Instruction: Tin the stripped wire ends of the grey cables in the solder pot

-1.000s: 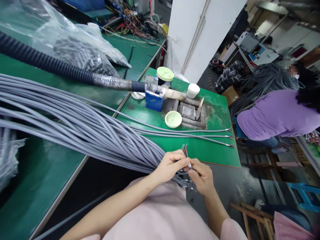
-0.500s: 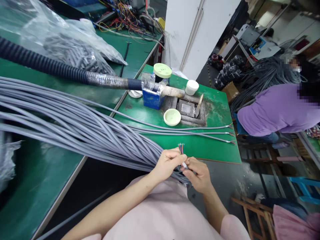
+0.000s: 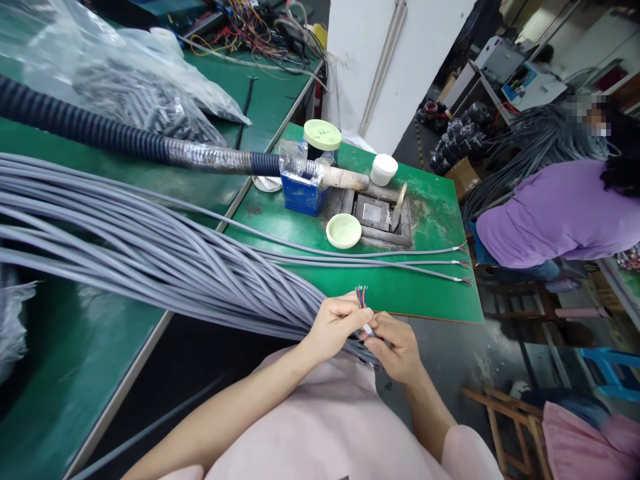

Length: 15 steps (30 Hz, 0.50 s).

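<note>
My left hand (image 3: 340,325) pinches the stripped end of a grey cable, whose thin coloured wires (image 3: 361,297) fan upward with bare tips. Just to the right, my right hand (image 3: 396,343) has its fingers closed on the same cable below the white section (image 3: 368,328). A thick bundle of grey cables (image 3: 200,267) runs in from the left and passes under my hands. Beyond them, several separate grey cables (image 3: 350,259) lie across the green table (image 3: 420,297), their stripped ends near its right edge.
A light green dish (image 3: 343,231), white tub (image 3: 384,169), blue box (image 3: 303,195) and lidded container (image 3: 323,135) surround a square metal pot (image 3: 374,213). A ribbed hose (image 3: 130,143) crosses from the left. A person in purple (image 3: 560,207) sits at the right.
The view has shifted slightly, so the table items appear a little higher. Both hands keep the same hold on the cable.
</note>
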### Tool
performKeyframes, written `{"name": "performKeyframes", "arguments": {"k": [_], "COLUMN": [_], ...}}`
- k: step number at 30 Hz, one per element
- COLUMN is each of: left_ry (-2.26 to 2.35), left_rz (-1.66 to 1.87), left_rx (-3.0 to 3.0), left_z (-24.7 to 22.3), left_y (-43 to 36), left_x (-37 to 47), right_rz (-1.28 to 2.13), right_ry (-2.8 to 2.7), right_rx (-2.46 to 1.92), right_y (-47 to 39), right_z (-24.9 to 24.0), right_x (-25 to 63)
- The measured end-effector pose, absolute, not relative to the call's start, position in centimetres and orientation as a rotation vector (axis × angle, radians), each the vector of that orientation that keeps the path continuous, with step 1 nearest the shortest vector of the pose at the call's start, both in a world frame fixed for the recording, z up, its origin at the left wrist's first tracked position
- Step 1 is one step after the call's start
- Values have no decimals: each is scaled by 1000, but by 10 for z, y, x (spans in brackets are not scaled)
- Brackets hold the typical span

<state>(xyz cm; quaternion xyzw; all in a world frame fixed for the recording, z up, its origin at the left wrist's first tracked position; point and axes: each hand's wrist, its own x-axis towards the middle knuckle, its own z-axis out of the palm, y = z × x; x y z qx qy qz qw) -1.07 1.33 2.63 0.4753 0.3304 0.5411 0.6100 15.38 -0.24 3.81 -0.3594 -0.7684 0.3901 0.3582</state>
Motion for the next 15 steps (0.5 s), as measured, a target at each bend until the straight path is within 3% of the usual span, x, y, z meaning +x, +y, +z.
{"name": "performKeyframes", "arguments": {"k": [15], "left_ry": [783], "left_rz": [1111], "left_rx": [1134], "left_z": [23], "left_y": [13], "left_x": [-9], "right_rz": [938], "right_ry": [-1994], "right_rx": [-1057], "right_y": [-6], "right_z": [36], "right_x": [161]}}
